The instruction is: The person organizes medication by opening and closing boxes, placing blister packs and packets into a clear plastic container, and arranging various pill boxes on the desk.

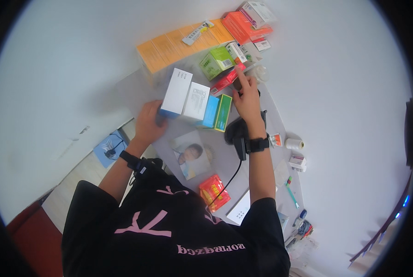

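My left hand (149, 121) grips the near end of a tall white box with a blue base (176, 92) on the grey table (243, 157). Beside that box stand a second white box (196, 100), a blue box (211, 111) and a green box (223, 112) in a row. My right hand (247, 98) reaches past the row, its index finger touching a long red box (227, 79). A black wrist strap sits on each forearm.
A light green carton (216, 63), a row of orange boxes (178, 44) and red-orange boxes (242, 25) lie farther back. A black handheld scanner (237, 134) with a cable, a photo print (191, 154), a red packet (214, 192), a thread spool (294, 143) and pens (291, 194) lie nearer.
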`<state>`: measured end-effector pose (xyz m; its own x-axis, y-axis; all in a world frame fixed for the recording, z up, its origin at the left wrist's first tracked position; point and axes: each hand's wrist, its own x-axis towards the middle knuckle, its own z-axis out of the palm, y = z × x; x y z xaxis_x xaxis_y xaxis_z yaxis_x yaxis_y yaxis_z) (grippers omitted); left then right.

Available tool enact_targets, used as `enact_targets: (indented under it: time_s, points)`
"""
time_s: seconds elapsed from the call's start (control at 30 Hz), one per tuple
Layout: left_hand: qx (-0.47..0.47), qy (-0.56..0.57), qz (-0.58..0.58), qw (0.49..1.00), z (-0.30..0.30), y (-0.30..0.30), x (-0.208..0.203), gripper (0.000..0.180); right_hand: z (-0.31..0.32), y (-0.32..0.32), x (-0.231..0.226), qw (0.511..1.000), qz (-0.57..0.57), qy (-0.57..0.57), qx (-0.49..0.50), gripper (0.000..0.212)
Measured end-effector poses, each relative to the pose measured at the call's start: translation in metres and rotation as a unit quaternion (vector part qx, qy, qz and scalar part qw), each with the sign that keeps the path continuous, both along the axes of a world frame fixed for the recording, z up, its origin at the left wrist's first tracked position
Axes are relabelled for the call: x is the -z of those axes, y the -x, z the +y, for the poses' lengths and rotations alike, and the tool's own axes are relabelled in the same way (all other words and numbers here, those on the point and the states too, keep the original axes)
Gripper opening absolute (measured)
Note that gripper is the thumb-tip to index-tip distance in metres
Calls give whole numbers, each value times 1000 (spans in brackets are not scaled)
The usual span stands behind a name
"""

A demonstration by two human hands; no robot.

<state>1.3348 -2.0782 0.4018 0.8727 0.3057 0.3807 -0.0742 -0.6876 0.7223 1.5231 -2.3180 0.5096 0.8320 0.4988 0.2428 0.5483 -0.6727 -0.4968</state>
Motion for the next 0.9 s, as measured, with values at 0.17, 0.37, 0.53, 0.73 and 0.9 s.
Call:
enact_targets:
  time_s: [0.17,0.37,0.53,0.73,0.9]
  points:
    - [1,-18,-21,1000,-1,3,2,53,5,-6,1,989,-143,42,13,48]
    - [9,-4,-21,1000,-2,1,-1,52,-19,15,-27,984,-175,26,12,33]
    - [-2,-2,-16,1000,-3,3,3,51,-28,49,-62,985,-4,-86,148,23]
    - [-6,-2,0,1000,-3,2,4,51,-42,80,-91,845,90,-469,241,32]
    - [-9,-14,0,1000,-1,2,13,51,-46,94,-89,843,133,-474,218,31]
